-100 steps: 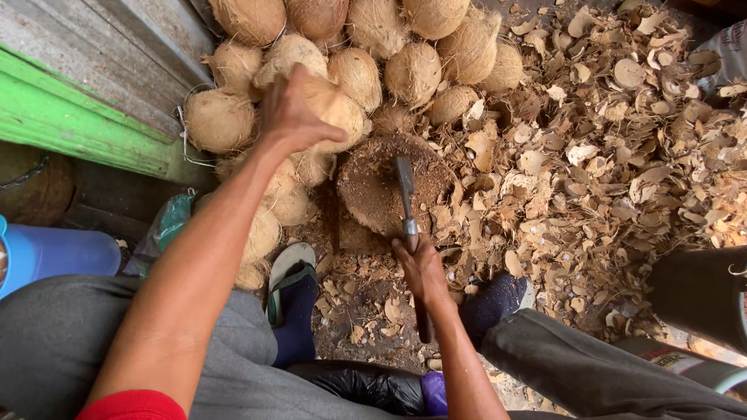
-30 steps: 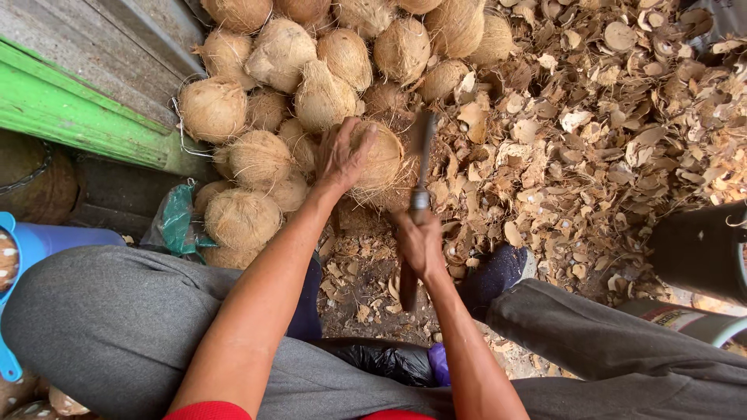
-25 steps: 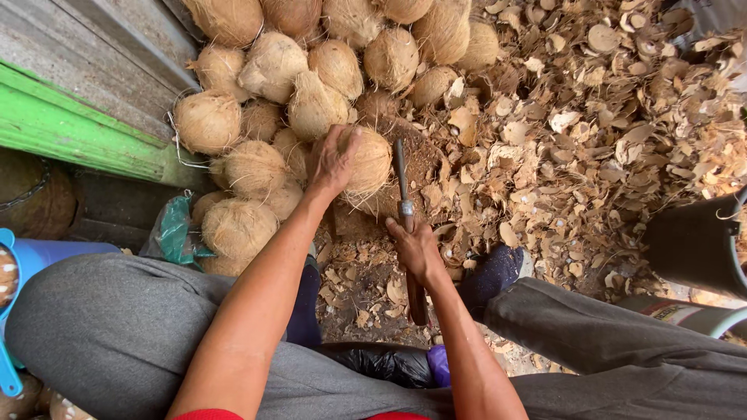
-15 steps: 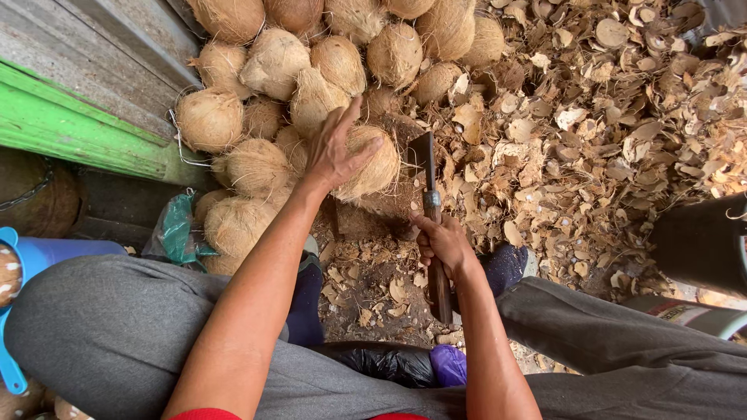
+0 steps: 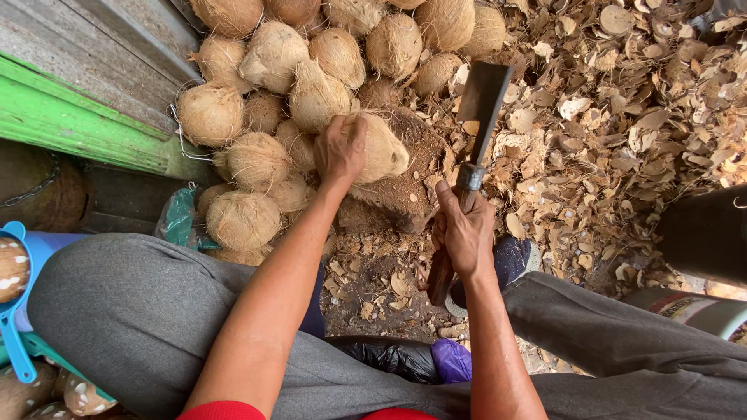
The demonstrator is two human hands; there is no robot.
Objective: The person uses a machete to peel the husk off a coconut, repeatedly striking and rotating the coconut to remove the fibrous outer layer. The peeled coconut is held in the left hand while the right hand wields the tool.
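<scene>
- One fibrous, oval coconut gripped by left hand on round wooden block.
- Flat steel cleaver, wooden handle clenched in right hand.

Coconut pile left, shell chips right — chopping block between (central)

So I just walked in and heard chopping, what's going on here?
A seated person steadies a husked coconut on a chopping block with the left hand. The right hand grips a cleaver by its handle, blade raised beside the coconut. More coconuts are piled to the left, and shell chips cover the ground.
</scene>
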